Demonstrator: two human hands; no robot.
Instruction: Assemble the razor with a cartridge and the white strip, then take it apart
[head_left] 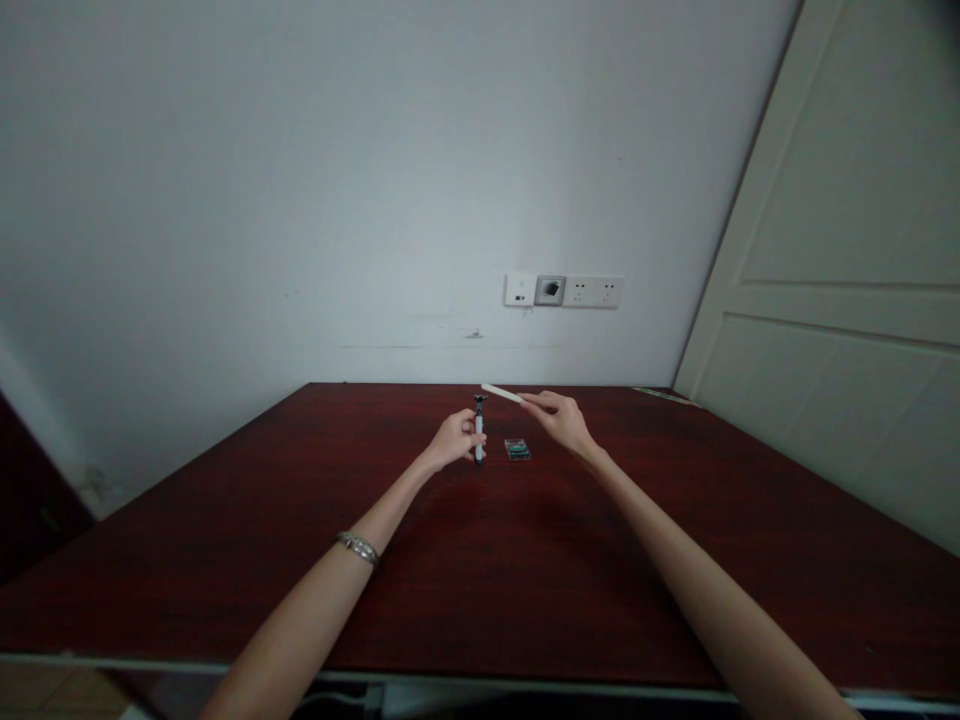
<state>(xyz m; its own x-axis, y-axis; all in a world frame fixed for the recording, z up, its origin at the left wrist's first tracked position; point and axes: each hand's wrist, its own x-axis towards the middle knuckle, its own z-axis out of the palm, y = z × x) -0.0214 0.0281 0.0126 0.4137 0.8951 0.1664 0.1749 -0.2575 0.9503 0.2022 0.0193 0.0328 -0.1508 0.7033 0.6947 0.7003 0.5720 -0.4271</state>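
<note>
My left hand (453, 438) is closed around the pale handle of a razor (479, 438), held upright with its dark head at the top. Pinched in the fingers of my right hand (561, 420) is a slim, flat white stick (501, 393). Its free end points left and sits just above and beside the razor's head; whether the two touch I cannot tell. Between my hands, a small clear case (517, 449) with something dark green in it lies on the table. Its contents are too small to make out.
The dark red wooden table (480, 590) reaches back to a white wall (375, 200). Sockets and switches (564, 291) are set in the wall above the back edge. A pale panelled door (840, 300) stands along the right side. A patterned strip (667, 396) lies at the back right corner.
</note>
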